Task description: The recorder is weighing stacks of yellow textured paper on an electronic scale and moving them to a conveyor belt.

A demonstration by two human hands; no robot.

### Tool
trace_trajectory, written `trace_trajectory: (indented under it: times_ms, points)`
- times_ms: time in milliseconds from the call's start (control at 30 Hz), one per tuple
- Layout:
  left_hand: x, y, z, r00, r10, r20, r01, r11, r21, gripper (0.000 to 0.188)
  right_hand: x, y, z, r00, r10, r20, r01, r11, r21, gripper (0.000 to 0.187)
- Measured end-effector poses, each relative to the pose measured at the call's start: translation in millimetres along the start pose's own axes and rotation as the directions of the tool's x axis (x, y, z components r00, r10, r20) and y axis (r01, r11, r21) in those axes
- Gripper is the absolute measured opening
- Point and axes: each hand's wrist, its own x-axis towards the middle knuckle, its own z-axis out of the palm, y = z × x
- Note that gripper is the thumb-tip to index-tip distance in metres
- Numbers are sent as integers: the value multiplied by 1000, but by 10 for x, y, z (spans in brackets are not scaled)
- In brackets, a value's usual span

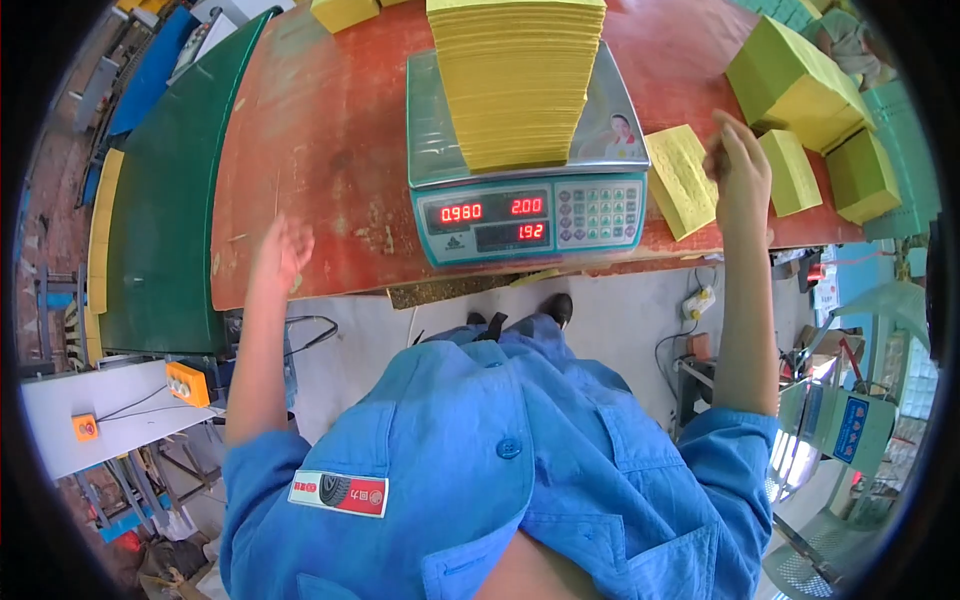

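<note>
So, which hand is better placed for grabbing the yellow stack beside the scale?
Probably the right hand: it's near that yellow stack, though I can't tell if they touch. The left hand is on the scale's other side.

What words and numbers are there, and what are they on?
I'll describe, not copy:
Teal-and-silver electronic scale: three groups of glowing red digits; tiny keypad markings, too small.
White-and-red rectangular patch on the blue button-up shirt: small printing, tyre picture.
Dark-blue rectangular label, far right: white characters, blurred.
</note>
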Motion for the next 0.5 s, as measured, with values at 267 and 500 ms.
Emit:
trace_trajectory:
  times_ms: [267, 500]
  points:
    - [-216, -508, -770, 1000, -16, 1, 16, 999, -42, 26, -331, 536, -187, 994, 85, -71, -86, 996, -14, 24]
    - [-273, -402, -604, 1000, -31, 0, 31, 999, 22, 25, -280, 617, -73, 994, 103, -36, -102, 995, 19, 23]
